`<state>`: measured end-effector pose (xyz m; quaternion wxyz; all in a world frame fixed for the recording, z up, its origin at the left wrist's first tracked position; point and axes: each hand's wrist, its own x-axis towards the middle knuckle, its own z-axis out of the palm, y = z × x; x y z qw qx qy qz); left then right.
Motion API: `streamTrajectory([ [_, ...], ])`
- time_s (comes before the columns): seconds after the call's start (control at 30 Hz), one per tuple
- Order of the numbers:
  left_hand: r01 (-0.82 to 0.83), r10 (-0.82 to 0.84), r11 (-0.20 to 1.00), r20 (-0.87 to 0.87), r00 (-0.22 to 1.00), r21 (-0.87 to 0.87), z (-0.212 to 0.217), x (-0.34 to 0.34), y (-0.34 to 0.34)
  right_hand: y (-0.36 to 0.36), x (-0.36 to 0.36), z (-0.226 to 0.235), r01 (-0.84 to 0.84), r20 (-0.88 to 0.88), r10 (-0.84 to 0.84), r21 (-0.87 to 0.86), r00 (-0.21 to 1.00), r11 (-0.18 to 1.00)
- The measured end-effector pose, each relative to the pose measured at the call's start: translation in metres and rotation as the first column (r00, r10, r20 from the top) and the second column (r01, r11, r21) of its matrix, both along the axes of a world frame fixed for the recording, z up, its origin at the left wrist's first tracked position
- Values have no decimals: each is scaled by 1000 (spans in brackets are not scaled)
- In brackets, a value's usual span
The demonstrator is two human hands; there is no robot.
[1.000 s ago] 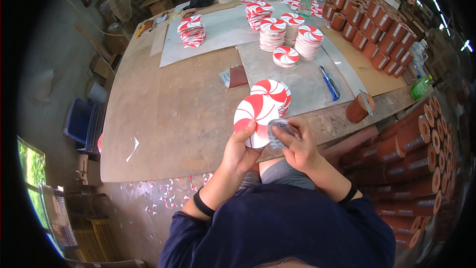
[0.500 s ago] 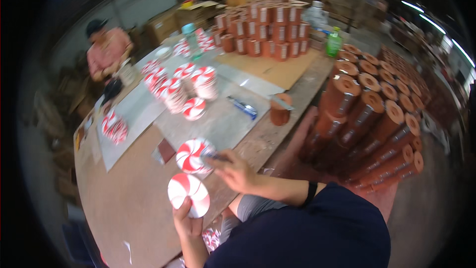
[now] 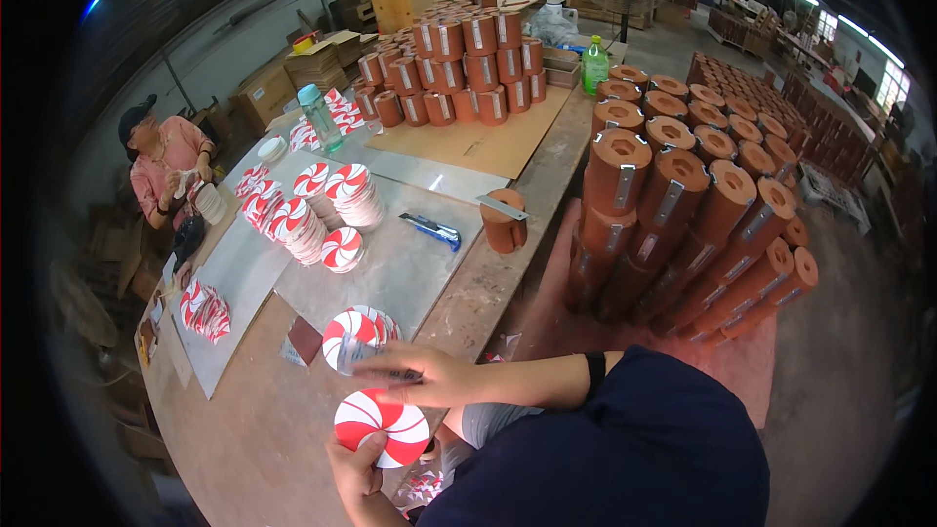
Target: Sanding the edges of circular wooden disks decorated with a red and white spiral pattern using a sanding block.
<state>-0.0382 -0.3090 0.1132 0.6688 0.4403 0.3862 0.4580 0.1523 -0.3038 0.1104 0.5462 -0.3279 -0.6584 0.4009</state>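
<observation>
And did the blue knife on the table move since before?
No, the blue knife keeps its place on the grey sheet; only the view turned.

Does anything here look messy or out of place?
Yes, a little. Red-and-white scraps lie below the table's near edge, like litter. On the table's left, a red-and-white pile looks uneven, unlike the tall, straighter disc stack to its right. The disc in the left hand shows no visible damage.
</observation>
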Motion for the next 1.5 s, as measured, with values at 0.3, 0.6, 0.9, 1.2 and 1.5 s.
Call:
streamTrajectory([
  [0.3, -62, 67, 998, 362, 930, -28, -14, 9, 3, 10, -10, -18, 34, -357, -132, -266, 925, 963],
  [0.6, -136, 212, 973, 494, 843, -186, -27, 23, 5, 3, -27, -23, 253, -97, -242, 121, 965, 960],
  [0.9, -127, 195, 977, 473, 859, -172, -30, -33, 2, 2, -4, -34, 60, 251, -164, 378, 954, 924],
  [1.2, -196, 203, 979, 258, 945, -51, -3, -6, 14, 11, 8, -24, 123, 363, -372, 555, 854, 823],
  [1.5, -125, 155, 987, 411, 898, -98, 1, -12, 7, 7, -14, -7, -19, 303, -246, 664, 921, 747],
])
